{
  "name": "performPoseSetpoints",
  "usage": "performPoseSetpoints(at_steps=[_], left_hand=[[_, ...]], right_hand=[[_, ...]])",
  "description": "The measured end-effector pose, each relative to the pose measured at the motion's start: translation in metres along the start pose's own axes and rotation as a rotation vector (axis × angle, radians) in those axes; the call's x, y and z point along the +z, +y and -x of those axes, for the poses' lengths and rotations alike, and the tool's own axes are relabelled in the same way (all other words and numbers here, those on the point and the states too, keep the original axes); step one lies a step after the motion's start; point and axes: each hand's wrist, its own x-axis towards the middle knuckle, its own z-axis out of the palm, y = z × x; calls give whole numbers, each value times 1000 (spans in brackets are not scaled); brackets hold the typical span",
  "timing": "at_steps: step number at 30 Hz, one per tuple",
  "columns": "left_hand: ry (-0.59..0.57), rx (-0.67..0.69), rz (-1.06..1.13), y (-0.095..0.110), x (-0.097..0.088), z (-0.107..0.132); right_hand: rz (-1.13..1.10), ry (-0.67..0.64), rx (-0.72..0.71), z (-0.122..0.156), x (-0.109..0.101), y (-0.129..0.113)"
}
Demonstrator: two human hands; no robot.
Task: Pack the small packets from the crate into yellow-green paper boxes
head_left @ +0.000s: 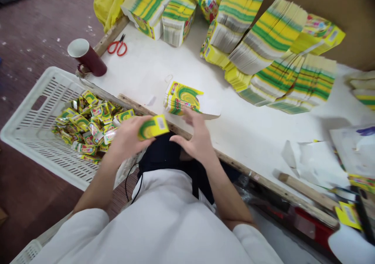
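My left hand (126, 139) is closed around a small yellow-and-green carton (156, 126), which shows a white barcode patch at its end. It is held over the table's front edge, beside the basket. My right hand (197, 135) is apart from the carton, thumb and fingers spread, with nothing visible in it. Its fingertips are at the near side of a small stack of flat printed cartons (187, 97) lying on the white table (140, 72). Whether they touch the stack I cannot tell.
On my left stands a white plastic basket (32, 129) with many small wrapped packs (88, 123). A dark red mug (95, 62) and red-handled scissors (117, 47) are on the table's left side. Tall bundles of flat cartons (272, 29) line the back. Torn white paper (319, 162) lies right.
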Motion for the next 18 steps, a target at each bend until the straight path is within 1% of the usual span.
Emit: performPoseSetpoints(at_steps=[2, 3, 4, 5, 6, 7, 9, 11, 12, 13, 14, 16, 18], left_hand=[[109, -120, -130, -23, -19, 9], [172, -176, -163, -32, -27, 14], [219, -221, -167, -38, -32, 17], [240, -254, -136, -41, -34, 20], [227, -271, -70, -40, -33, 21], [176, -269, 26, -36, -27, 21], [9, -232, 285, -21, -7, 16], [-137, -183, 575, -2, 20, 6], [-161, -170, 713, 8, 34, 0], [-145, -167, 848, 18, 47, -6], [-95, -171, 977, 28, 58, -13], [84, -204, 1184, 47, 71, -25], [290, -242, 1312, 63, 75, -36]], right_hand=[[141, 145, -3, -14, -10, 14], [222, 191, 21, -22, -14, 23], [286, 200, 43, -29, -16, 32], [330, 189, 64, -35, -18, 40], [366, 171, 78, -39, -18, 46], [395, 155, 83, -42, -17, 50], [442, 153, 71, -42, -16, 48], [445, 172, 47, -34, -15, 36], [419, 168, 39, -28, -14, 27], [371, 147, 34, -21, -14, 18], [304, 108, 35, -13, -13, 9], [121, -3, 52, 3, -7, -8], [-79, -48, 65, 17, 2, -19]])
